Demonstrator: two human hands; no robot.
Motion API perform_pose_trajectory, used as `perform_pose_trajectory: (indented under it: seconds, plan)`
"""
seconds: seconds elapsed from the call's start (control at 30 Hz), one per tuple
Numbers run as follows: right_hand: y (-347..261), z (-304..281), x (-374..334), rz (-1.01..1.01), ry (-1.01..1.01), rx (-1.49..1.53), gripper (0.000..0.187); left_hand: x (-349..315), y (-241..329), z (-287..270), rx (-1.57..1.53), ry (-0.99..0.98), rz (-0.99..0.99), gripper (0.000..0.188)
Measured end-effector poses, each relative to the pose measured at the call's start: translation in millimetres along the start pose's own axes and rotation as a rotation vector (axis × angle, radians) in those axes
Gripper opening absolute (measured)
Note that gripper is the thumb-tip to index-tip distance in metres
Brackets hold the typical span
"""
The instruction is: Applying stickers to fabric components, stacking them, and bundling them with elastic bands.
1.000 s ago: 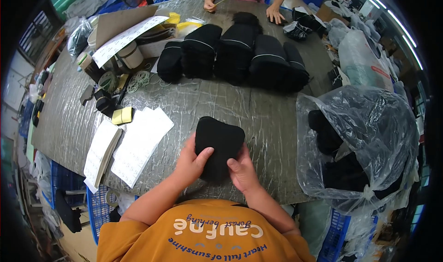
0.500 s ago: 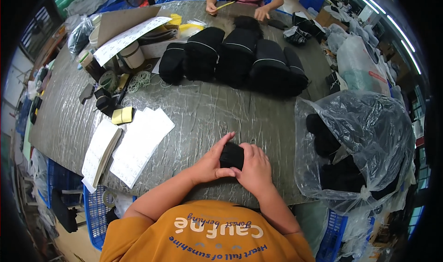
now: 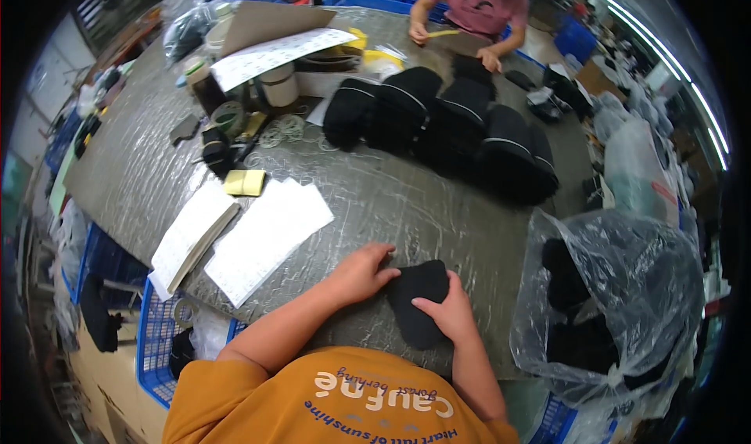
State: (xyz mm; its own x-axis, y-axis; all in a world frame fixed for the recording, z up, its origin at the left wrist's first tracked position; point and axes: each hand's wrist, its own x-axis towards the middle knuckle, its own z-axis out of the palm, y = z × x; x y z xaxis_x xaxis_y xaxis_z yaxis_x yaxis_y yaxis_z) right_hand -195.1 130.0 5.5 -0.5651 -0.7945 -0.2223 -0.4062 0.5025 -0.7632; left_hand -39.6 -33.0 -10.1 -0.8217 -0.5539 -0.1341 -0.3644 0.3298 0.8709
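A black insole-shaped piece (image 3: 418, 307), perhaps a stack of them, is in front of me near the table's close edge. My right hand (image 3: 452, 312) grips its right side, thumb lying across the top face. At the upper left corner of the piece is my left hand (image 3: 361, 273); its fingers are apart and its thumb tip is at the edge, whether touching or just short of it I cannot tell. Farther off stand several black bundles (image 3: 403, 107), bound with thin pale cords.
White paper sheets (image 3: 270, 240), a paper pad (image 3: 195, 237) and a yellow pad (image 3: 245, 182) lie at left. Behind them are string (image 3: 283, 131) and containers. A clear plastic bag (image 3: 618, 287) with black pieces sits at right. Across the table, a person in pink (image 3: 477, 6) holds a yellow strip.
The black piece now shows its long flat face, where before both hands closed around its end. My left hand has moved off to its left. The whole view has shifted and tilted.
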Motion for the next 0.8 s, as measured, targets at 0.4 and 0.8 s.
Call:
perform_pose_trajectory:
  seconds: [0.4,0.8]
  plan:
    - [2,-5,-2,-0.083,0.019,0.006,0.083,-7,-75,-139,0.480,0.450,-0.378,0.056]
    - [-25,-23,-9,-0.577,0.255,0.146,0.018,-13,-18,-130,-0.126,0.291,-0.217,0.029]
